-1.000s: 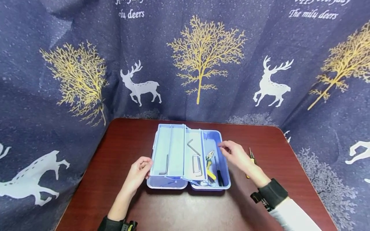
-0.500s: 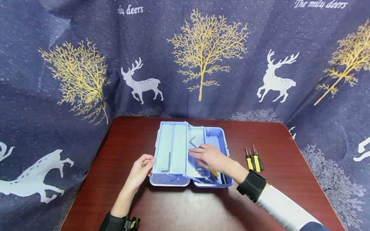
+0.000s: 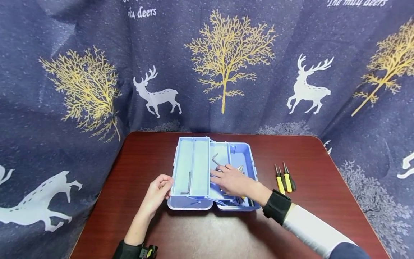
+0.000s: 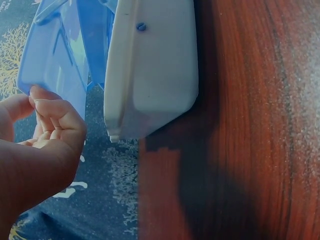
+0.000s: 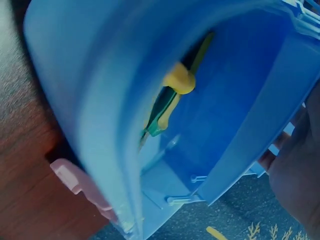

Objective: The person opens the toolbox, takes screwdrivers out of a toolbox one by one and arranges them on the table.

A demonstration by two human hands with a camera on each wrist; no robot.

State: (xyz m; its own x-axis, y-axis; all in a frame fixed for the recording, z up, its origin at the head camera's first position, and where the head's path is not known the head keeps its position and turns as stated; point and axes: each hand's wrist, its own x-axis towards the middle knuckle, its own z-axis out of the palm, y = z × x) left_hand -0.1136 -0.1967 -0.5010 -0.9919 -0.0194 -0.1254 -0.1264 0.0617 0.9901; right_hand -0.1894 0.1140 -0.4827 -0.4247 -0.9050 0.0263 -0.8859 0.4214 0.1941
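My left hand pinches the left edge of the upper tray of an open light-blue toolbox. In the left wrist view, thumb and fingertips meet at the tray's corner. One L-shaped hex key lies in that tray. My right hand reaches down into the lower tray, covering the hex keys there. Just beyond its fingers, one bent hex key still shows. Whether the fingers grip anything is hidden, also in the right wrist view, where the tray wall blocks them.
Pliers with yellow-green handles lie in the box's deep compartment, partly behind the right forearm. Several screwdrivers with yellow and black handles lie on the brown table to the right. A patterned curtain hangs behind the table.
My right hand has moved left from the box's right rim into the lower tray, then settled lower over the hex keys. The left hand has kept its hold on the upper tray.
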